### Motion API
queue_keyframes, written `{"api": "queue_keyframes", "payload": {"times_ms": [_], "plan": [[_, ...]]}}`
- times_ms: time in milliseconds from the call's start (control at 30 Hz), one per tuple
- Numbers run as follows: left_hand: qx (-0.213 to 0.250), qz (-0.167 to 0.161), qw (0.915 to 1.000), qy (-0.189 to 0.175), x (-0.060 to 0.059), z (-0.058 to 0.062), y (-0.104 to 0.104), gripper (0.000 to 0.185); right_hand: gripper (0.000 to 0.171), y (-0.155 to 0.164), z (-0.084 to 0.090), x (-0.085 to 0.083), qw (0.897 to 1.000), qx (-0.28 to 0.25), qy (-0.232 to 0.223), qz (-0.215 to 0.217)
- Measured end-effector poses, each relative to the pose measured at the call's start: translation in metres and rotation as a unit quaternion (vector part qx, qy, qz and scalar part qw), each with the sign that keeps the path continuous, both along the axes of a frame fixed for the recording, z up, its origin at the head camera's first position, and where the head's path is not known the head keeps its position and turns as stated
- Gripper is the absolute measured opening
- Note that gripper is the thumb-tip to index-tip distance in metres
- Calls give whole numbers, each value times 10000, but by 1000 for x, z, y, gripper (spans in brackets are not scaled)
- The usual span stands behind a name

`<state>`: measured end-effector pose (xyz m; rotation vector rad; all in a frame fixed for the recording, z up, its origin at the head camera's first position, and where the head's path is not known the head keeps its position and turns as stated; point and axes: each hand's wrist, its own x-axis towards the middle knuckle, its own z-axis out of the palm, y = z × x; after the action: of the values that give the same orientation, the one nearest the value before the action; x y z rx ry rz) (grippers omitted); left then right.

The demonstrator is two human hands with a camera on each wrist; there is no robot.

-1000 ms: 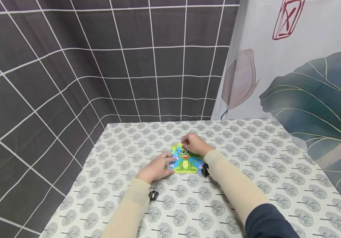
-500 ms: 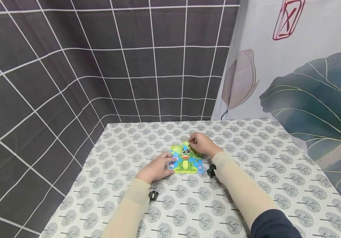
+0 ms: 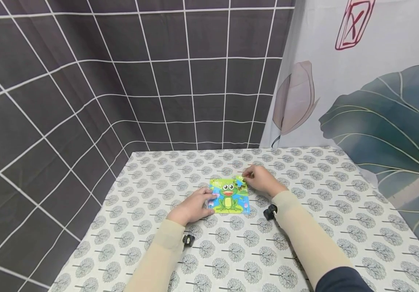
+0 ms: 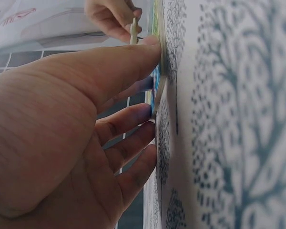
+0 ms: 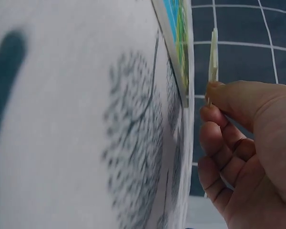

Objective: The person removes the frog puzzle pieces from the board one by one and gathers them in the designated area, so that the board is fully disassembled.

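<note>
A jigsaw puzzle (image 3: pixel 228 202) with a green frog on a blue and green ground lies flat on the table. My left hand (image 3: pixel 192 206) rests at its left side, the thumb (image 4: pixel 143 57) at the near edge and the fairly straight fingers touching its left part. Over the puzzle's upper right corner, my right hand (image 3: pixel 262 179) pinches a small puzzle piece (image 3: pixel 239 181) between thumb and fingertips. In the right wrist view this thin piece (image 5: pixel 213 55) stands edge-on, apart from the board (image 5: pixel 181 52). Part of the puzzle's left edge is hidden under the left fingers.
A white cloth with grey tree prints (image 3: pixel 217 243) covers the table. Dark curtain with a white grid (image 3: pixel 209 77) hangs behind and to the left. A pale curtain with a big leaf print (image 3: pixel 385 117) hangs at the right. Small black wrist cameras (image 3: pixel 188 240) sit on both wrists.
My right hand has moved to the right with the puzzle piece, from the puzzle's upper middle to its upper right corner, uncovering the frog's eyes. My left hand has stayed in place.
</note>
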<state>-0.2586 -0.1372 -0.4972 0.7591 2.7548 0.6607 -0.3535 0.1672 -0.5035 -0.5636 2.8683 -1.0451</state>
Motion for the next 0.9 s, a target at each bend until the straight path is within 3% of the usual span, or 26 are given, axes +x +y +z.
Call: {"api": "queue_keyframes", "payload": {"times_ms": [533, 900], "plan": [[-53, -3, 10000, 7, -1, -3, -1, 68, 9, 42, -9, 2, 9996, 86, -121, -242], [-51, 20, 10000, -7, -1, -3, 0, 68, 11, 60, -14, 8, 9994, -258, -123, -209]]}}
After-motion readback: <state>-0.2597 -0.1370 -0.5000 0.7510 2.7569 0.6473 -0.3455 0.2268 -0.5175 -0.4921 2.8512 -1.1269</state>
